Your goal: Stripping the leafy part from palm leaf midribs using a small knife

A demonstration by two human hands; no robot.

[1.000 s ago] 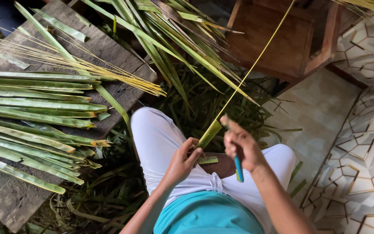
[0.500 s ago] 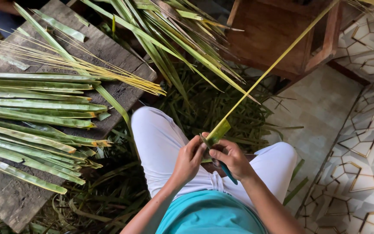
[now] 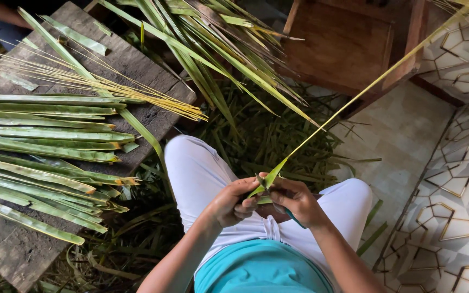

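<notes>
At the lower centre of the frame, the base of a long palm leaf is gripped by both hands, left hand and right hand. A blue-handled tool is also clasped in the right. Stripped green leaves are stacked on the tabletop at left.

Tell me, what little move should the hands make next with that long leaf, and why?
Probably slide the blue-handled tool in the right hand a bit further along the palm leaf, while the left hand pinches the base. Both hands meet at the leaf's green end, and its thin yellow midrib stretches away up right, so the strip there looks only partly parted.
</notes>
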